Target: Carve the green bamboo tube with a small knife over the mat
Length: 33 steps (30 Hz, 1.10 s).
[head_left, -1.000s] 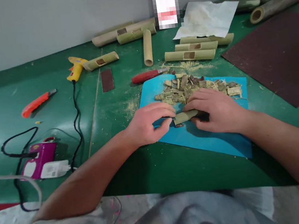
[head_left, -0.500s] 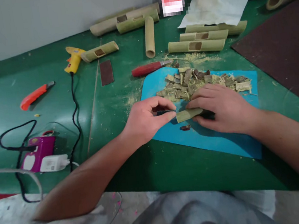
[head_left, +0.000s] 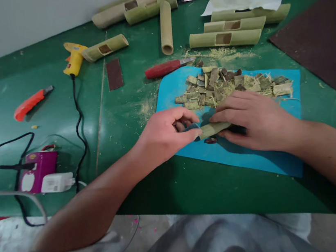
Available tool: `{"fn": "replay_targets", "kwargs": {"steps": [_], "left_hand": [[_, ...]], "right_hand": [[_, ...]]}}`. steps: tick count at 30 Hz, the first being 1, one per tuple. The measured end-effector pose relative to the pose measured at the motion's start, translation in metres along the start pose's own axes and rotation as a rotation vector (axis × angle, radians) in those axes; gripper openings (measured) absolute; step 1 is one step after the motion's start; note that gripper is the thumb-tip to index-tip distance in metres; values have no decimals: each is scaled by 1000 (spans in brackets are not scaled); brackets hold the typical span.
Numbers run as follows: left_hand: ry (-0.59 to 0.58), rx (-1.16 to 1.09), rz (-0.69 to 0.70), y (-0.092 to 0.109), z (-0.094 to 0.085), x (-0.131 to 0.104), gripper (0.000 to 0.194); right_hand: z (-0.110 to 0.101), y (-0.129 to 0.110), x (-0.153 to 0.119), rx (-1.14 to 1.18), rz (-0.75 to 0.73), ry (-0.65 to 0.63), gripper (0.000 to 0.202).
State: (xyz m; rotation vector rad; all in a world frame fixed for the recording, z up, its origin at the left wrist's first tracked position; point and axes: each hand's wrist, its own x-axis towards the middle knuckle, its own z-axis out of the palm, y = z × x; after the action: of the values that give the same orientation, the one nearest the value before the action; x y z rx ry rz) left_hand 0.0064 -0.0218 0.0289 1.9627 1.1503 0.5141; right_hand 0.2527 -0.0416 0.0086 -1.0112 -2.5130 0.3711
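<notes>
My right hand (head_left: pixel 250 121) is closed over a short bamboo tube (head_left: pixel 213 128), which lies low over a blue sheet (head_left: pixel 202 154) with its cut end facing left. The fingers hide its right part. Between the thumb and fingers of my left hand (head_left: pixel 171 131) is a small dark piece of sandpaper (head_left: pixel 191 128), bent against the tube's left end. A small brown chip (head_left: pixel 210 140) lies just below the tube. Behind my hands, bamboo chips and shavings (head_left: pixel 221 84) are heaped on the blue sheet.
A red-handled knife (head_left: pixel 163 69) lies behind the blue sheet. Several notched bamboo tubes (head_left: pixel 246 37) lie farther back. To the left are a yellow glue gun (head_left: pixel 74 59), an orange cutter (head_left: pixel 30 105), a brown rectangle (head_left: pixel 114 74) and a purple power strip (head_left: pixel 39 170) with cables. A large brown sheet (head_left: pixel 320 35) lies right.
The dark sandpaper has moved right and now bends against the tube's end, where it was flatter before. My right hand keeps its hold. The view has shifted slightly.
</notes>
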Motion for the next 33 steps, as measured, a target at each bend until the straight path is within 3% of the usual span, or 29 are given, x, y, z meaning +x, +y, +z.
{"fn": "replay_targets", "kwargs": {"steps": [6,23,28,30,33], "left_hand": [[-47,22,-71,2,-3,1,14],[31,9,37,1,9,0,9],[129,107,196,-2,10,-3,16],[96,177,300,-2,8,-3,4],[29,250,417,0,2,-2,14]], "right_hand": [[-1,0,1,-19,-16,-5,25],[0,-1,1,-1,27,-33,23],[0,0,1,-11,38,-25,24],[0,0,1,-13,33,-24,24],[0,1,1,-11,31,-24,23]]}}
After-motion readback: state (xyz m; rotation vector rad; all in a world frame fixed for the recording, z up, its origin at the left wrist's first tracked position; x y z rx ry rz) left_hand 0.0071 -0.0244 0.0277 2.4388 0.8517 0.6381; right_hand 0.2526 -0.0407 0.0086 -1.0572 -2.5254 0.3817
